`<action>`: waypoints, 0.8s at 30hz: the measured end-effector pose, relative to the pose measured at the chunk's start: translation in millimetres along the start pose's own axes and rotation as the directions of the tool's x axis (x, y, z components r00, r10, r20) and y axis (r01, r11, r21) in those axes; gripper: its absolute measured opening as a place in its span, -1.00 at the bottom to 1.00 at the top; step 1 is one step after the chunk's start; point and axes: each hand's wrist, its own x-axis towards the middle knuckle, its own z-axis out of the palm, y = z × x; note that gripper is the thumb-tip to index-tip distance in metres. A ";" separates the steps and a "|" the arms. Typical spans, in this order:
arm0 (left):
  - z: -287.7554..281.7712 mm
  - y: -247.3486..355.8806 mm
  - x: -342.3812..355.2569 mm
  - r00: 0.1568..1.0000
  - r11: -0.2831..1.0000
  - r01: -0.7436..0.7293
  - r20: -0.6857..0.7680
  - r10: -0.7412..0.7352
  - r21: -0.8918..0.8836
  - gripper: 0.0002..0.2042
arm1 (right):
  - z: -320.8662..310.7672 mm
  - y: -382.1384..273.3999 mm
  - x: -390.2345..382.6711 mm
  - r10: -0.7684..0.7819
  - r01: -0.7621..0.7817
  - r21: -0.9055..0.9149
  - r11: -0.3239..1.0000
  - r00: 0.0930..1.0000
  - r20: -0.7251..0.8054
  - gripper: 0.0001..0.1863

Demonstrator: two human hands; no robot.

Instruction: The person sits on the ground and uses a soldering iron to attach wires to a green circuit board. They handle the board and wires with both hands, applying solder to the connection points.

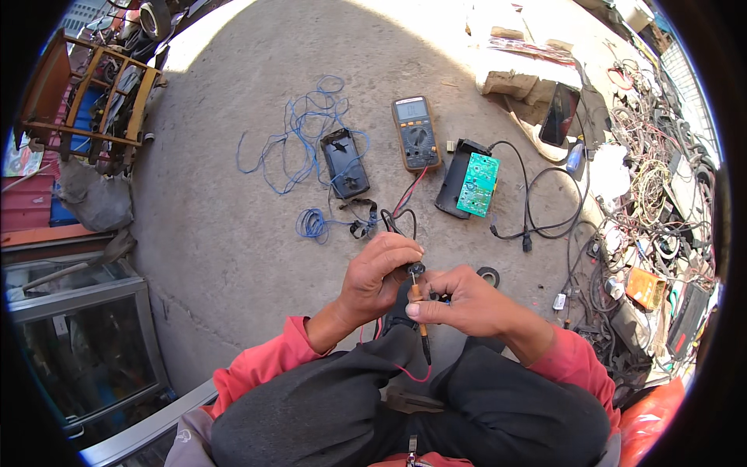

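Note:
My left hand (pixel 379 276) is closed on a black plug-like connector (pixel 417 268), held up above my knees. Between the thumb and fingers of my right hand (pixel 471 300) is a multimeter probe (pixel 422 319) with an orange grip; its thin metal tip meets the face of the connector. A red lead runs from the probe down over my trousers. Beyond my hands, a multimeter (pixel 418 136) with a lit screen lies on the ground. To its right, a green circuit board (pixel 478 185) rests in a black case half (pixel 453 187); to its left is another black case half (pixel 345 165).
Loose blue wire (pixel 289 132) and a small blue coil (pixel 313 224) lie at the left. A black power cord (pixel 545 232) loops at the right, near a tape roll (pixel 489 276). Tangled cables (pixel 650 167) pile along the right; a glass-doored cabinet (pixel 89 342) stands at the left.

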 end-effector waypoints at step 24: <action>-2.2 1.7 -0.9 0.959 0.940 -0.253 0.183 0.214 0.227 -0.64 | 0.5 6.0 1.8 0.260 -0.204 0.442 0.873 0.963 -0.069 -0.81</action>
